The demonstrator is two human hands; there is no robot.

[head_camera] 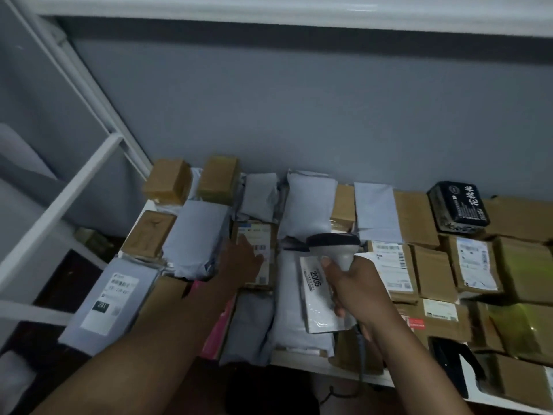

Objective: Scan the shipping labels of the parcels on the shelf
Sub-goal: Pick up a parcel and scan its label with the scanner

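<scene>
Cardboard parcel (254, 253) at mid-frame lies flat on the shelf (299, 359), label up; the left hand (242, 262) rests on it, fingers straight. At centre right, the right hand (356, 289) grips the scanner (336, 247), its head over a neighbouring white bag (299, 295). Parcels lie packed edge to edge, so the beam may catch an adjacent label, and dim light could cause a misread.

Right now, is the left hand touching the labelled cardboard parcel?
Touching: the head view shows the left hand with fingers laid flat on the cardboard parcel, covering part of its label.
</scene>
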